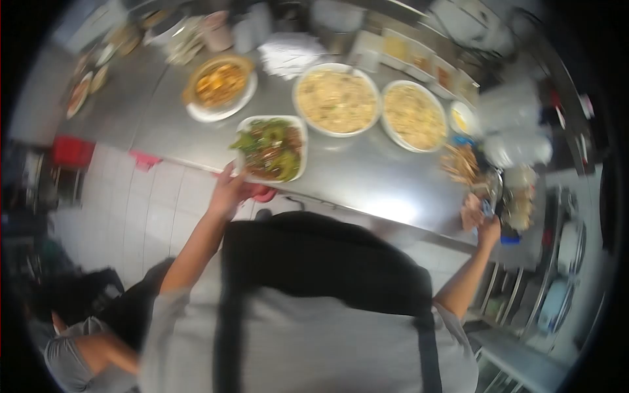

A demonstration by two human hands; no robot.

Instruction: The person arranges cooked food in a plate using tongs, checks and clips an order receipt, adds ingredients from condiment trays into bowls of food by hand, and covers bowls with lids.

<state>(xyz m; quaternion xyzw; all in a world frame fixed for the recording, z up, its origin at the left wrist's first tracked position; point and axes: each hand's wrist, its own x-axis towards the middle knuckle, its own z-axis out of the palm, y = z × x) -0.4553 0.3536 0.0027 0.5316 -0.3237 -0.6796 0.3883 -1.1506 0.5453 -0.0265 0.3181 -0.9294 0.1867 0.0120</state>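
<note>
s/steel counter (350,171) w/ glare, tiled flr (157,196), rack (542,298) at rt

Grey short-sleeved shirt (327,354); black apron (327,268) with two black straps (227,327); left hand (230,192) and right hand (489,230) bare.

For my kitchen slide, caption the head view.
Left hand at a white dish of greens, on a steel counter.

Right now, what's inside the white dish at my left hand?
The white dish at your left hand holds green vegetables and glossy brown food. The bottom is hidden under them, so I can't tell what lies there.
</note>
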